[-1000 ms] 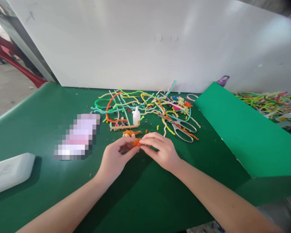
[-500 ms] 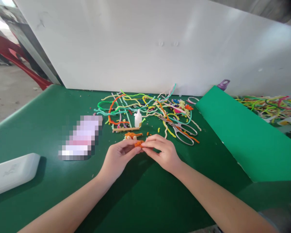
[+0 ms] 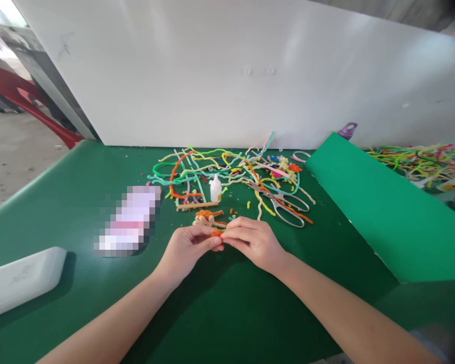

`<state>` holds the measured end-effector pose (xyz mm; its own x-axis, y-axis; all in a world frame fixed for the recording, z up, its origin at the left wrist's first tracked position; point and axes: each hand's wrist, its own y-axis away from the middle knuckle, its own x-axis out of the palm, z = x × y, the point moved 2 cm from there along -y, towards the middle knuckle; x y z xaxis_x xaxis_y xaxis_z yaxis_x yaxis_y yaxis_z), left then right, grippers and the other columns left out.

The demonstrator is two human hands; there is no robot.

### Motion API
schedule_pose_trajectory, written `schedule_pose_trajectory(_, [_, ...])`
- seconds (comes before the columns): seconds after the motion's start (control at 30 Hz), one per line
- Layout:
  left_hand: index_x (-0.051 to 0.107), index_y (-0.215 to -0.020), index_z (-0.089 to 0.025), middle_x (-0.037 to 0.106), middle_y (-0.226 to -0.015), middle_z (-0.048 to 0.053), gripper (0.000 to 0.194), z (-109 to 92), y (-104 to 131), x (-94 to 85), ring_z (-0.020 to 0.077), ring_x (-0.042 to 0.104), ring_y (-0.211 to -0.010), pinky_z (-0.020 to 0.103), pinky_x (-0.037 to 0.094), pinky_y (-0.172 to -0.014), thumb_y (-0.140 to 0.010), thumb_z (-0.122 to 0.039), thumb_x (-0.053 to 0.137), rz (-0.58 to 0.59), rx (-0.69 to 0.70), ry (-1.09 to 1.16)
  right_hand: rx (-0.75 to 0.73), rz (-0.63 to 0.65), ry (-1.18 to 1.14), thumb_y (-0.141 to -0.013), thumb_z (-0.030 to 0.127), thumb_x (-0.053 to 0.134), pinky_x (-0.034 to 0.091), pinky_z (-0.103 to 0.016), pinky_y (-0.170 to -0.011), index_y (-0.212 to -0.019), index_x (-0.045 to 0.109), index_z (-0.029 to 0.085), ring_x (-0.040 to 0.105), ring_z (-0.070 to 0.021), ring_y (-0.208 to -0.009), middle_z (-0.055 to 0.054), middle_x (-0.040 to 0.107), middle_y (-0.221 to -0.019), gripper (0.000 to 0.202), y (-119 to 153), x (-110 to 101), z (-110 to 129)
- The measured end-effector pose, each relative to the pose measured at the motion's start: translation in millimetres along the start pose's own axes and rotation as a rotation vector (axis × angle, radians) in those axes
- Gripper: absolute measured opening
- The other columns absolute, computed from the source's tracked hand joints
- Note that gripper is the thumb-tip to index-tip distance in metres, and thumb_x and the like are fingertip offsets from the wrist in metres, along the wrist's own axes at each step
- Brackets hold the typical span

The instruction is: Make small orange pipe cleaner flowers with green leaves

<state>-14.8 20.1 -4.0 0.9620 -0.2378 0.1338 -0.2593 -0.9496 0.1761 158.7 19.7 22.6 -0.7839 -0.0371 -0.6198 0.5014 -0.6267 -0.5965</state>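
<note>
tabletop (image 3: pixel 227 318) in smooth green spreads around a white squeeze bottle (image 3: pixel 215 190), and a white panel (image 3: pixel 197 76) stands upright behind that bottle. on the bottle's near side, the fingers of the left hand (image 3: pixel 185 250) pinch an orange pipe-cleaner piece (image 3: pixel 216 233); those of the right hand (image 3: pixel 258 244) close on its right edge. tangled pipe cleaners (image 3: pixel 212 167) lie behind the bottle, metal scissors (image 3: pixel 267 193) to its right. well left of it are a red chair (image 3: pixel 26 103) and grey floor (image 3: pixel 13 151).

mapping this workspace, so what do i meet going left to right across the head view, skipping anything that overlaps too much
White case, pixelated item, left hand, orange piece, right hand, green board.
</note>
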Motion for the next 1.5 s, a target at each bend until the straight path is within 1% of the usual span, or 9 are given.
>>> schedule_pose_trajectory(0.17, [0.07,-0.077,-0.016,0.072,-0.071,0.001,0.015,0.8,0.3,0.2,0.016,0.07,-0.065,0.027,0.058,-0.069,-0.068,-0.026,0.075,0.004,-0.026,-0.013,-0.009,0.072,0.064,-0.092,0.022,0.046,0.051,-0.021,-0.074,-0.088,0.064,0.019,0.063,-0.0104,-0.082,-0.003,0.066,-0.089,0.019,0.5,1.1,0.6])
schedule_pose_trajectory(0.5, [0.07,-0.075,-0.015,0.071,-0.069,0.002,0.016,-1.2,-0.3,-0.2,0.0168,0.069,-0.065,0.028,0.057,-0.069,-0.068,-0.029,0.073,-0.03,-0.001,-0.12,-0.004,0.055,0.113,-0.094,0.024,0.043,0.051,-0.021,-0.073,-0.087,0.063,0.017,0.063,-0.0112,-0.083,-0.004,0.067,-0.088,0.022,1.7,9.1,-1.7])
schedule_pose_trajectory(0.67, [0.069,-0.076,-0.016,0.071,-0.073,0.002,0.017,-2.1,-1.6,1.1,0.017,0.069,-0.067,0.029,0.057,-0.071,-0.069,-0.03,0.072,-0.016,0.038,-0.133,0.009,0.101,0.04,-0.091,0.025,0.049,0.051,-0.022,-0.074,-0.091,0.064,0.019,0.063,-0.0109,-0.083,-0.003,0.066,-0.091,0.016,-1.7,1.2,-4.2])
schedule_pose_trajectory(0.73, [0.068,-0.077,-0.016,0.071,-0.074,0.002,0.018,-3.0,-1.9,2.4,0.0177,0.069,-0.067,0.032,0.057,-0.073,-0.069,-0.031,0.072,-0.022,0.054,-0.138,0.05,0.048,0.002,-0.088,0.028,0.054,0.051,-0.023,-0.074,-0.094,0.064,0.021,0.063,-0.0113,-0.081,-0.003,0.066,-0.091,0.014,-4.0,-11.3,-9.2])
schedule_pose_trajectory(0.8, [0.068,-0.079,-0.016,0.071,-0.075,0.002,0.019,-4.0,-1.9,3.4,0.0181,0.069,-0.069,0.034,0.057,-0.075,-0.069,-0.031,0.072,-0.033,0.064,-0.148,0.179,-0.157,0.05,-0.088,0.03,0.053,0.052,-0.023,-0.067,-0.104,0.061,0.02,0.062,-0.0105,-0.069,-0.003,0.066,-0.086,0.02,-4.9,-32.6,-20.2])
schedule_pose_trajectory(0.9, [0.067,-0.082,-0.016,0.07,-0.076,0.003,0.02,-5.0,-2.1,3.9,0.0182,0.069,-0.07,0.036,0.057,-0.078,-0.071,-0.033,0.07,-0.052,0.076,-0.146,0.413,-0.312,0.361,-0.088,0.028,0.048,0.05,-0.026,-0.067,-0.098,0.064,0.019,0.063,-0.014,-0.071,-0.005,0.068,-0.087,0.02,-1.2,-69.6,-43.3])
schedule_pose_trajectory(1.07, [0.066,-0.085,-0.016,0.07,-0.078,0.003,0.019,-2.8,-3.0,4.0,0.0175,0.068,-0.072,0.033,0.056,-0.077,-0.073,-0.031,0.069,-0.01,0.069,-0.141,0.9,0.011,0.746,-0.083,0.029,0.052,0.045,-0.026,-0.064,-0.091,0.067,0.02,0.063,-0.0197,-0.082,-0.006,0.069,-0.09,0.019,15.9,-109.3,-80.8])
schedule_pose_trajectory(1.27, [0.066,-0.082,-0.017,0.068,-0.076,0.001,0.015,-0.4,-2.3,3.5,0.016,0.067,-0.07,0.03,0.056,-0.074,-0.073,-0.029,0.069,0.022,0.07,-0.12,0.931,0.175,0.7,-0.076,0.047,0.06,0.039,-0.024,-0.052,-0.085,0.069,0.02,0.062,-0.018,-0.07,-0.006,0.069,-0.084,0.029,24.6,-111.0,-90.4])
schedule_pose_trajectory(1.5, [0.064,-0.076,-0.017,0.066,-0.072,0.0,0.014,-1.0,-2.2,3.5,0.0153,0.066,-0.068,0.027,0.055,-0.071,-0.072,-0.029,0.07,0.005,0.077,-0.135,0.896,0.243,0.717,-0.071,0.045,0.065,0.038,-0.025,-0.055,-0.09,0.068,0.02,0.061,-0.02,-0.077,-0.007,0.068,-0.091,0.031,25.6,-108.7,-93.3])
